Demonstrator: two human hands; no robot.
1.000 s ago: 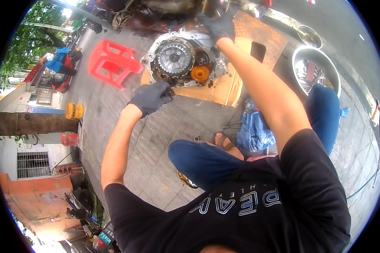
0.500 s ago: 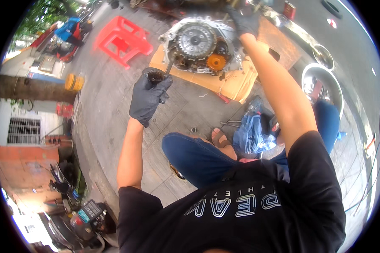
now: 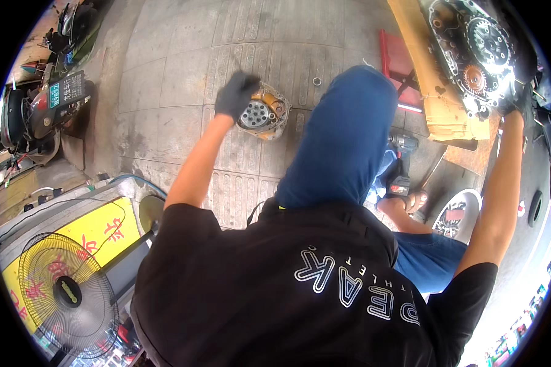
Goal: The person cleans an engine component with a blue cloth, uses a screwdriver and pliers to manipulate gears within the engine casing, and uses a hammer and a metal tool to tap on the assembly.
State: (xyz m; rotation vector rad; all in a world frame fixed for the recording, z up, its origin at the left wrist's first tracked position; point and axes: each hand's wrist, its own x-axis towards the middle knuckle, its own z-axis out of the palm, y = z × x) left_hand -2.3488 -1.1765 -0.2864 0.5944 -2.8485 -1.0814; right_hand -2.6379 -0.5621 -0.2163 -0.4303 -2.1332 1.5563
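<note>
My gloved left hand (image 3: 237, 93) is blurred, its fingers curled round something I cannot make out, with a faint thin shape sticking up. It hovers at the upper left of a smaller metal housing (image 3: 264, 125) on the pavement, which has a round plate with holes. At the upper right, the large engine case (image 3: 444, 27) with a toothed drum (image 3: 488, 43) and an orange gear (image 3: 473, 79) lies on cardboard (image 3: 447, 125). My gloved right hand (image 3: 509, 105) is at that case's lower right edge, its fingers mostly hidden.
A cordless power tool (image 3: 400, 183) and long metal tool (image 3: 431, 171) lie by my leg. A steel basin (image 3: 471, 199) of parts stands at right, a red flat object (image 3: 398, 61) beside the cardboard. A standing fan (image 3: 67, 293) is lower left, parked scooters (image 3: 58, 110) upper left.
The view has swung left, bringing the fan and smaller housing into sight; the large case now appears upper right. My left hand has moved away from the large case to the smaller housing.
</note>
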